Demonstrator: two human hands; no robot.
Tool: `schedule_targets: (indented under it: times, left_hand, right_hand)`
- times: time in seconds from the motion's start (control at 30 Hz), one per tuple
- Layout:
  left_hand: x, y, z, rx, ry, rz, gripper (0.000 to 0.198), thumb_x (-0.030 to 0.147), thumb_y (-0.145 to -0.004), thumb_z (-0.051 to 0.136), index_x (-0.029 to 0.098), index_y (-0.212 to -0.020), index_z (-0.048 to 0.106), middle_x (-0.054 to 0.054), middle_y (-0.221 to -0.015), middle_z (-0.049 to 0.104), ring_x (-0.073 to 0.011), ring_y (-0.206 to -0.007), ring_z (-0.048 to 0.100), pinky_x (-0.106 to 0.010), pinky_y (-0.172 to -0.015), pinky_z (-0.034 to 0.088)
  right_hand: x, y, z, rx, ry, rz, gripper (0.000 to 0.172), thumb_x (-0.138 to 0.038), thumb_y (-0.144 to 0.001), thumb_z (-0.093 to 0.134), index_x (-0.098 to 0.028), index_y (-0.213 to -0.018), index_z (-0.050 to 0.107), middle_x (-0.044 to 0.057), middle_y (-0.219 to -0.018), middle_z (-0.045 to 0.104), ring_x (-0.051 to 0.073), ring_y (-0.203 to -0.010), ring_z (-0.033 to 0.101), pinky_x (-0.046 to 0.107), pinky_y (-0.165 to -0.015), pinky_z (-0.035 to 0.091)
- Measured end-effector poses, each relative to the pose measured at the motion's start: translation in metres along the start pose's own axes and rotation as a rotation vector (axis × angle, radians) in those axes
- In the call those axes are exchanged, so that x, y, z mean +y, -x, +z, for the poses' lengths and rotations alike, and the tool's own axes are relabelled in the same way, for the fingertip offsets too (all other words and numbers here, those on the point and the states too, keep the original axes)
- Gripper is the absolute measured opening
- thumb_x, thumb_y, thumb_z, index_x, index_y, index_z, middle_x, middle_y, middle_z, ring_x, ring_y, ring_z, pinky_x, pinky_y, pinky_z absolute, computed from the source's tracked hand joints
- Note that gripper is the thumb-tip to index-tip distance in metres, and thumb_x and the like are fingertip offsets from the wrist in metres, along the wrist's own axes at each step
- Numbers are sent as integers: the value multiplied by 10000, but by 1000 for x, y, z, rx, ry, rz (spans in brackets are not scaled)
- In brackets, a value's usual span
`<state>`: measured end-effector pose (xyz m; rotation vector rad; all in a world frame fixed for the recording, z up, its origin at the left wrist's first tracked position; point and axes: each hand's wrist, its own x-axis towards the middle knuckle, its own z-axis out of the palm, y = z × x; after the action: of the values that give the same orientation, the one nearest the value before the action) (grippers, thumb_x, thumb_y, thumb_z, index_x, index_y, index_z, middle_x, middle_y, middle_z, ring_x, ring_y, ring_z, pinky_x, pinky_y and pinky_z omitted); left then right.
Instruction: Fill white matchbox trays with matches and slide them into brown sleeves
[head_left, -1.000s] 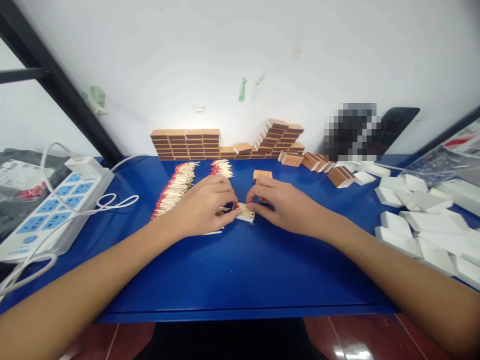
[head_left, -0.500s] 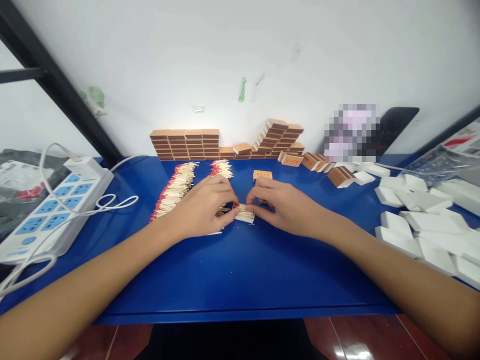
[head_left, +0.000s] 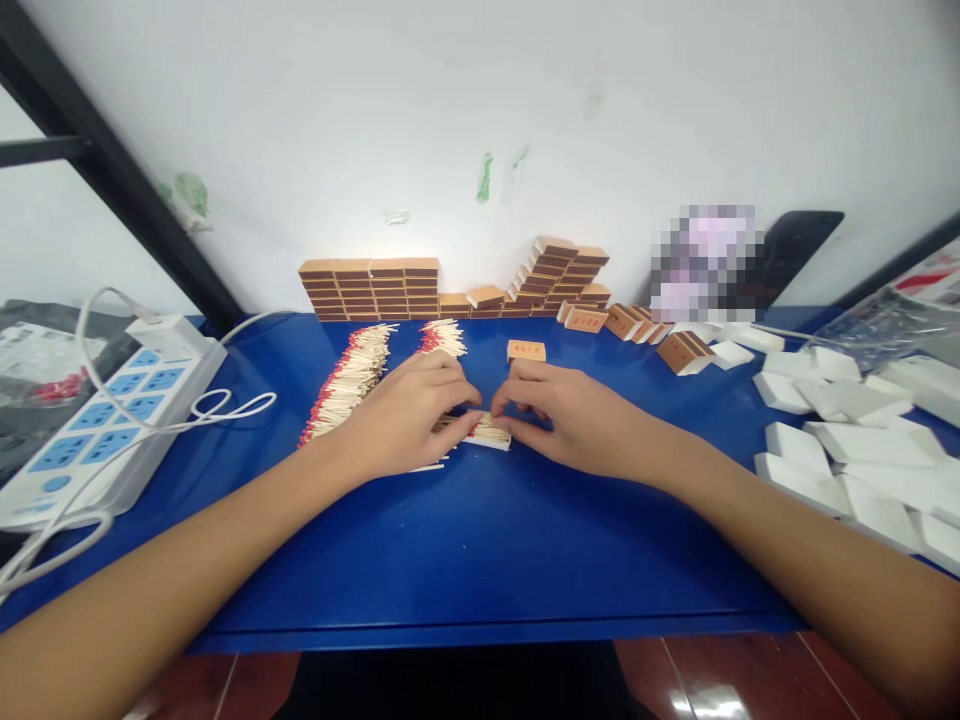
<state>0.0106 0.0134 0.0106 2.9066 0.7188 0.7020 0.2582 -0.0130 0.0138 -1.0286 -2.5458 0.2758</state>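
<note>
A white matchbox tray (head_left: 495, 443) filled with wooden matches (head_left: 491, 428) lies on the blue table between my hands. My left hand (head_left: 420, 412) is closed at the tray's left end, thumb and fingertips bent around it and hiding that end. At the right end, my right hand (head_left: 559, 412) has curled fingers and thumb at the matches; how firmly they grip is hard to see. Loose matches (head_left: 430, 466) lie under and beside my left hand. Just behind my right hand sits an orange-brown matchbox sleeve (head_left: 526, 351).
Red-tipped matches form a long pile (head_left: 349, 385) on the left and a smaller pile (head_left: 442, 338) behind my left hand. Stacked matchboxes (head_left: 367, 288) line the wall. White trays (head_left: 862, 445) are heaped at right. A power strip (head_left: 112, 420) with cables stands at left.
My right fingertips have shifted slightly up and left over the tray's end, showing more of its front edge. My left hand has moved slightly right.
</note>
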Motion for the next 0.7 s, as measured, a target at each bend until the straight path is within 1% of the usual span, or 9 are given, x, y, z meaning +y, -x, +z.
schedule_targets:
  times: [0.1, 0.2, 0.3, 0.43, 0.6, 0.7]
  left_hand:
    - [1, -1, -1, 15, 17, 21, 169, 242, -1017, 575, 167, -987, 724, -81, -978, 717, -232, -994, 642, -394, -927, 515]
    - [2, -1, -3, 9, 51, 31, 137, 203, -988, 592, 175, -959, 723, -72, -955, 715, -231, -984, 646, -392, -912, 526]
    - [4, -1, -4, 6, 70, 36, 129, 201, -968, 608, 175, -912, 721, -67, -921, 713, -233, -965, 649, -400, -905, 534]
    - [6, -1, -4, 0, 87, 53, 135, 196, -952, 612, 167, -883, 724, -68, -914, 715, -234, -962, 657, -412, -934, 537]
    - [6, -1, -4, -12, 104, 43, 113, 215, -931, 644, 163, -909, 741, -73, -917, 719, -242, -961, 661, -425, -941, 547]
    - [6, -1, -4, -23, 113, 47, 127, 250, -942, 649, 171, -924, 747, -78, -936, 726, -242, -959, 663, -427, -935, 553]
  right_hand:
    - [0, 0, 0, -10, -4, 0, 127, -237, -1017, 594, -194, -1014, 713, 37, -928, 585, 159, -782, 576, 284, -672, 417]
    - [1, 0, 0, 7, -10, -2, 129, -219, -1013, 582, -189, -1011, 708, 38, -932, 587, 155, -779, 574, 283, -668, 418]
    - [0, 0, -1, 13, -10, 5, 129, -187, -997, 576, -187, -1006, 704, 39, -941, 593, 150, -771, 570, 284, -665, 417]
    - [-4, 0, -4, -7, -43, 6, 135, -152, -950, 602, -195, -994, 722, 30, -910, 575, 147, -767, 564, 282, -669, 418]
    - [-8, 1, -8, -31, -99, 14, 89, -240, -946, 658, -195, -975, 730, 25, -907, 571, 146, -766, 558, 285, -683, 431]
    - [-7, 1, -6, -32, -95, 11, 102, -229, -962, 632, -192, -974, 726, 25, -910, 570, 144, -775, 559, 284, -689, 430]
